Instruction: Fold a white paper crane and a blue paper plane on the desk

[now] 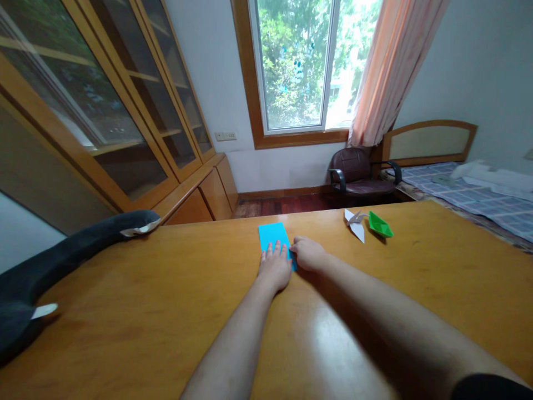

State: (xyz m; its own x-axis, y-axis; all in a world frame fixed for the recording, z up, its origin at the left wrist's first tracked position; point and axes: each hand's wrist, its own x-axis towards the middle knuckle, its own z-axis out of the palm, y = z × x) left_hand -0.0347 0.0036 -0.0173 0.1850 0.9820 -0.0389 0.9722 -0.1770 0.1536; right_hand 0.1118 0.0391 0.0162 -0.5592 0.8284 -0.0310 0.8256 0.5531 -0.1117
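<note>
Mid-frame, the bare left hand [275, 269] lies flat, fingers spread — likely to steady the bright-blue rectangular paper sheet [271, 232] on the yellow-brown wooden table [137, 294]. The right hand [308, 254], fingers curled, meets the sheet's right edge; whether they pinch it, I cannot tell. Right of centre, a folded white paper figure [355, 225] and green paper boat [379, 225] sit apart — probably for working room.

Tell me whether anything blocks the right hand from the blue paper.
Nothing visible does: the right hand is at the right edge of the blue paper, apparently touching it. The left hand lies on the paper, beside the right one. The green paper boat sits farther right, out of the way.
</note>
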